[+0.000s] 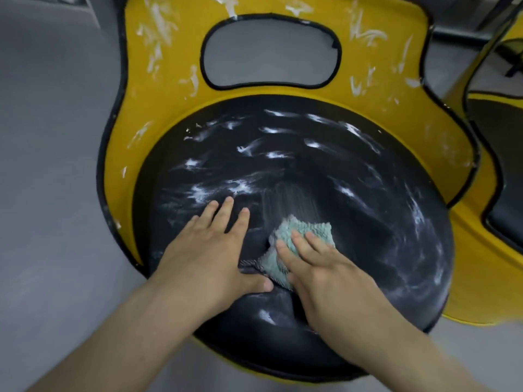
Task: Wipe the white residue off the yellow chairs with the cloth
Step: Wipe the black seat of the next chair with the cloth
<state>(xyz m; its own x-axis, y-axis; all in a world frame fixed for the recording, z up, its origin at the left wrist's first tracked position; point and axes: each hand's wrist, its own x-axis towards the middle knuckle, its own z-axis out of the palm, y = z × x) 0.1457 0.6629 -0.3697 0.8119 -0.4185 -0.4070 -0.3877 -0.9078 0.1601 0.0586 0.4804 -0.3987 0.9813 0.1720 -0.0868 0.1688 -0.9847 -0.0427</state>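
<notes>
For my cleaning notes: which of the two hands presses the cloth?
The right hand: its straight fingers press the teal cloth onto the black seat. The left hand lies flat on the seat itself, beside the cloth.

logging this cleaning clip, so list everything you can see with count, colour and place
yellow chair: 1, yellow with black edging, centre, fills most of the view
seat: 1, black, round, on that chair
white residue: many streaks, white, across the backrest and seat
cloth: 1, pale teal, on the seat towards its front, under the right hand
second chair: 1, yellow with a dark seat, right edge, partly cut off
floor: grey, left of and behind the chairs
left hand: 1, flat on the seat, left of the cloth, fingers straight
right hand: 1, pressing the cloth, fingers straight on top of it
</notes>
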